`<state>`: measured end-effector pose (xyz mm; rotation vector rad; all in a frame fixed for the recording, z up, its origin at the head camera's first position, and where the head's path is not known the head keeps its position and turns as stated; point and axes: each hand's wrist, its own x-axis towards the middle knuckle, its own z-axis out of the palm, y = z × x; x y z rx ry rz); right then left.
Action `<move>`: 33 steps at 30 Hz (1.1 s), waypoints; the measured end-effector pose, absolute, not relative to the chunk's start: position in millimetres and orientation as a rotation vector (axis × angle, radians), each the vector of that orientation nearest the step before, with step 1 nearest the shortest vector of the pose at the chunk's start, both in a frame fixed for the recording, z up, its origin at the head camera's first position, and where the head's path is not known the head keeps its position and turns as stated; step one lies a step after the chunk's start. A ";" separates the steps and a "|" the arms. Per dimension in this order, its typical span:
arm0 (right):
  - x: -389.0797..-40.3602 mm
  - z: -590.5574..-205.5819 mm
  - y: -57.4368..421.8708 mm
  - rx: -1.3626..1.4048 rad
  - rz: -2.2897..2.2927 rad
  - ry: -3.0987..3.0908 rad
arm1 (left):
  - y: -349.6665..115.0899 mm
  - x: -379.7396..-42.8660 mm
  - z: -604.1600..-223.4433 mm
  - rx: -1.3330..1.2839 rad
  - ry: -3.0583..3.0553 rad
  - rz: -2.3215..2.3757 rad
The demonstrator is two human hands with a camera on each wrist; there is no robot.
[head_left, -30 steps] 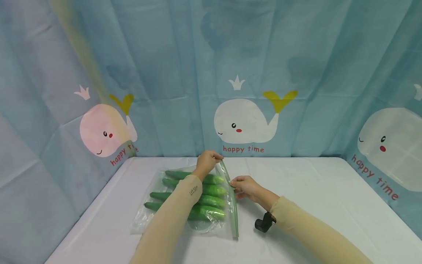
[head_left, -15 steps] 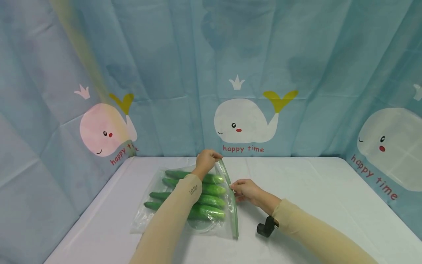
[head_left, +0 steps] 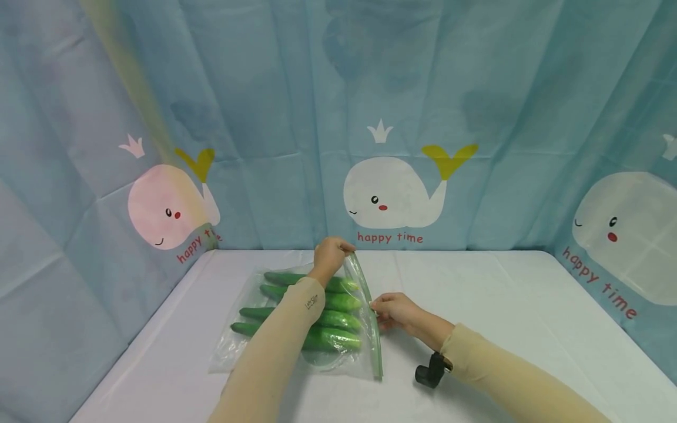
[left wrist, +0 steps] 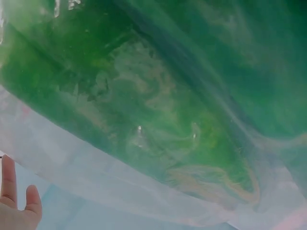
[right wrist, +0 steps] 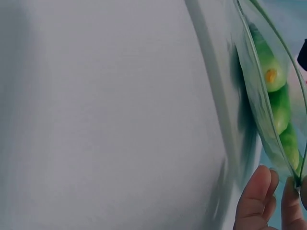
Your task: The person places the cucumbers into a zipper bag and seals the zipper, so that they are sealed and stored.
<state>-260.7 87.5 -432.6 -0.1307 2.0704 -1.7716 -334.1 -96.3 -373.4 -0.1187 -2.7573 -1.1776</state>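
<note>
A clear zip-lock bag [head_left: 224, 355] with a green zip strip [head_left: 377, 352] lies flat on the table. Several green cucumbers [head_left: 338, 320] are inside it, side by side, tips toward the zip. My left hand [head_left: 330, 257] pinches the far end of the zip edge; its forearm crosses over the bag and hides part of the cucumbers. About midway along the strip, my right hand [head_left: 398, 312] pinches the zip between thumb and finger. In the right wrist view, the zip edges stand parted above the fingers [right wrist: 254, 201]. The left wrist view shows a cucumber [left wrist: 144, 115] close up through the plastic.
The table [head_left: 508, 305] has a white cover. Behind it hangs a blue curtain [head_left: 264, 117] printed with whales. A black wrist camera [head_left: 432, 370] hangs under my right wrist, near the table surface.
My right hand has slid a little toward me along the zip strip, still pinching it. My left hand stays at the far corner, and the cucumbers have hardly moved.
</note>
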 end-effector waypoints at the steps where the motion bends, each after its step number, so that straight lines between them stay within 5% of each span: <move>1: -259.4 -432.9 87.9 -0.133 -1.772 2.067 | -96.1 -334.3 -373.4 -0.116 -2.756 -1.178; 33: -211.7 -439.4 97.1 -0.189 -1.671 1.994 | -94.4 -344.5 -370.8 -0.133 -2.743 -1.132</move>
